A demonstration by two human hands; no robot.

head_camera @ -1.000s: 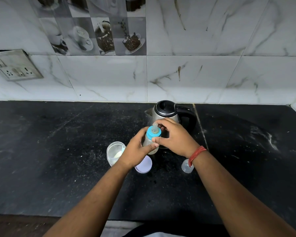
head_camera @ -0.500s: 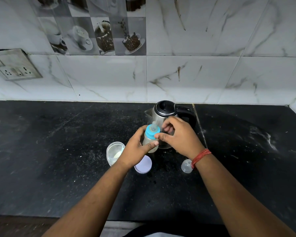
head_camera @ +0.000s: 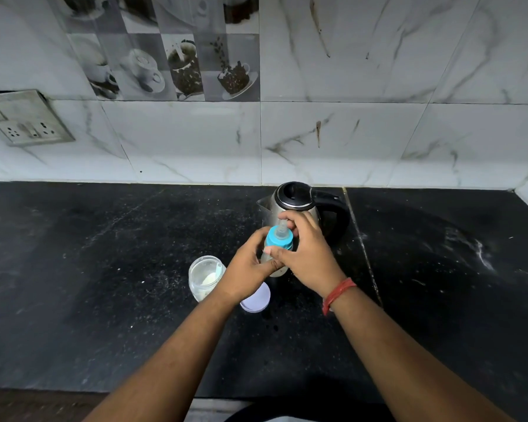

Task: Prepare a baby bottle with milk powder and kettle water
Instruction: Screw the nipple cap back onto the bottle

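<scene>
A baby bottle (head_camera: pixel 279 239) with a blue collar and clear teat is held upright above the black counter (head_camera: pixel 104 269), in front of the kettle. My left hand (head_camera: pixel 250 266) wraps around the bottle's body. My right hand (head_camera: pixel 305 254) grips the blue collar from the right, thumb in front and fingers curled around the teat side. The steel kettle (head_camera: pixel 296 202) with black lid and handle stands just behind, lid closed. An open clear jar (head_camera: pixel 206 277) with white milk powder at its bottom sits to the left, its pale lid (head_camera: pixel 256 301) lying flat beside it.
The marble-tiled wall (head_camera: pixel 348 141) rises behind the counter, with a socket plate (head_camera: pixel 25 121) at the far left. The counter's front edge (head_camera: pixel 73 389) runs just below my forearms. A red thread band (head_camera: pixel 337 293) circles my right wrist.
My right hand has shifted its grip around the blue collar, and its wrist now covers the small clear cap seen earlier on the counter. The bottle stays in place in my left hand.
</scene>
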